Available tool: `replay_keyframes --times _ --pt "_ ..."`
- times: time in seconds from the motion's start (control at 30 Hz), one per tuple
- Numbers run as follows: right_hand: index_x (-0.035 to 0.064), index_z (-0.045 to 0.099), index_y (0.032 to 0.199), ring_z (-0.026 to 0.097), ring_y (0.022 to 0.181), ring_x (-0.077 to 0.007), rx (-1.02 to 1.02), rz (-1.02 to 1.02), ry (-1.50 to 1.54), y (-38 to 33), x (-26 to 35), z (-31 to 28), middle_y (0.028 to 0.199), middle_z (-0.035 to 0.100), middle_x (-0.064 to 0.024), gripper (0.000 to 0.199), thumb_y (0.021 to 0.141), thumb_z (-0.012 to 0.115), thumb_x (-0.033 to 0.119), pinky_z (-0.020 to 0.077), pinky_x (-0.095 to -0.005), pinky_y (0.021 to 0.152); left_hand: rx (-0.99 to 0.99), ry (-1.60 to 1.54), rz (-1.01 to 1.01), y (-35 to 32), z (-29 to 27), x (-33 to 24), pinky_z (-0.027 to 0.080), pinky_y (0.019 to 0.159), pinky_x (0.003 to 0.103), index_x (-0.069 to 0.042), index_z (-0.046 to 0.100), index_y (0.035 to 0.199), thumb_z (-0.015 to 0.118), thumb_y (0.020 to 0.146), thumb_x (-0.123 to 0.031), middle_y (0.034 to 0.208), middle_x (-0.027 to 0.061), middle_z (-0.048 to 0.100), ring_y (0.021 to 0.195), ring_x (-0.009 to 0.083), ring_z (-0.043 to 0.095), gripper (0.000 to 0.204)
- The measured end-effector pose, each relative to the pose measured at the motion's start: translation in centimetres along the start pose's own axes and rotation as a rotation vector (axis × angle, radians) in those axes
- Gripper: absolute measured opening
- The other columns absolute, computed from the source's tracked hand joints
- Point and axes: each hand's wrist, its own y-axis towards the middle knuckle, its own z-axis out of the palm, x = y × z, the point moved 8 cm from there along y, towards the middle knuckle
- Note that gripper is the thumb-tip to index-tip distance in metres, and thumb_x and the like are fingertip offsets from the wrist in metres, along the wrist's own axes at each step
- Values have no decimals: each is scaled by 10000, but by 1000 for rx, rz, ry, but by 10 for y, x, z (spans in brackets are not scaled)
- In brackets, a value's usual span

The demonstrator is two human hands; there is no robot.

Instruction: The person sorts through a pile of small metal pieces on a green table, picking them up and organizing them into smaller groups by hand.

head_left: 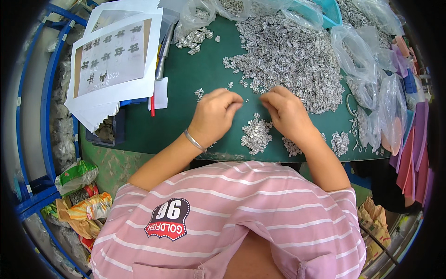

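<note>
Above the near part of a green tabletop (179,100) my two hands face each other, a short gap apart. My left hand (215,110) has its fingers curled and its thumb against the forefinger. Whatever may be in that pinch is too small to see. The fingers of my right hand (284,111) are also bent together, their tips partly hidden, beside the edge of a big spread pile of small silver metal pieces (288,51). A small heap of such pieces (256,135) lies between my wrists. Another little heap (291,147) is partly covered by my right forearm.
Printed sheets (111,53), a red pen (152,106) and a dark bin (109,129) are at the left. Rounder silver pieces (193,41) lie farther back. A turquoise tray (330,11) and clear plastic bags (355,60) border the pile. One more heap (340,143) sits right.
</note>
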Motion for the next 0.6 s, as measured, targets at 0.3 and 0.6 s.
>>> replay_keyframes --times 0.3,0.6 --pt "40 646 831 572 803 -316 7 -37 -61 1 4 3 816 574 -116 96 737 631 28 481 -404 694 134 -19 161 -13 21 -24 486 654 347 -28 636 826 657 748 -1 792 111 618 731 274 613 86" --pt "46 660 808 591 802 -290 37 -109 -120 23 2 19 801 574 -101 90 722 657 70 493 -402 688 -11 297 201 34 8 6 482 679 368 -42 667 859 657 733 1 799 106 579 768 295 594 134"
